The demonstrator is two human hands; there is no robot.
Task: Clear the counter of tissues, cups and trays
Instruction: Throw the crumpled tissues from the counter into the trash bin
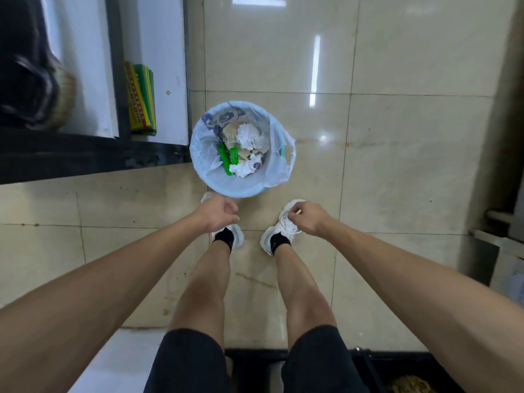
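A pale blue waste bin (198,165) lined with a white plastic bag stands on the tiled floor in front of my feet. Inside lie crumpled white tissues (251,137), brownish paper and green wrappers (228,158). My left hand (219,212) hangs just below the bin's near rim, fingers curled with nothing in them. My right hand (307,217) hovers over my right shoe, fingers curled; a small pale bit shows at the fingertips, and I cannot tell what it is.
A dark-framed white shelf unit (119,80) stands at the left, holding a green and yellow box (141,100). A dark counter edge (85,163) runs below it. Glossy beige floor tiles (411,165) spread to the right. Dark crates (397,370) sit by my legs.
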